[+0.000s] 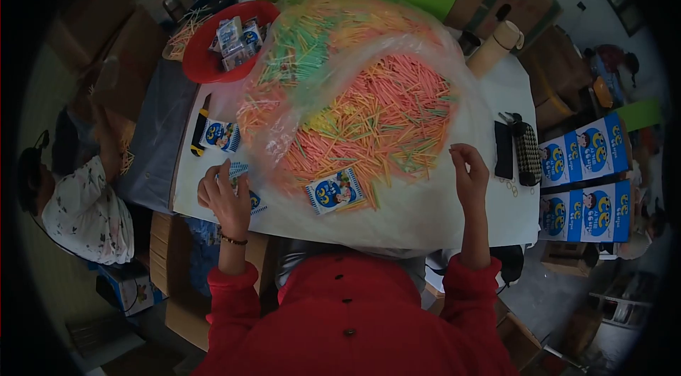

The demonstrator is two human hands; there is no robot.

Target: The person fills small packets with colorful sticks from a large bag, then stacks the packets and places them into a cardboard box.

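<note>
I am watching the left hand (225,195) from my far end of the link; its fingers are curling over some small packets (237,172) near the table's left edge, and whether they are gripping one I cannot tell. The right hand (470,172) is hovering to the right of the heap, its thumb and fingertips drawing narrowly together (too small from here for me to tell whether anything thin is sitting between them).

Between the two hands and beyond them, the colored sticks (376,120) are lying in a big loose pile, pink, yellow, orange and green, spilling from a clear plastic bag (284,128). A blue-and-white packet (335,191) is resting at the pile's near edge, nearer the left hand than the right one. Another printed packet (220,135) is lying past the left hand, beside a yellow-and-black tool (201,128).

Farther off, a red bowl (198,60) is holding more packets. On my right, a dark phone (503,150) and a patterned pouch (526,154) are lying side by side, past the right hand. A co-worker (89,209) is sitting at the left.
</note>
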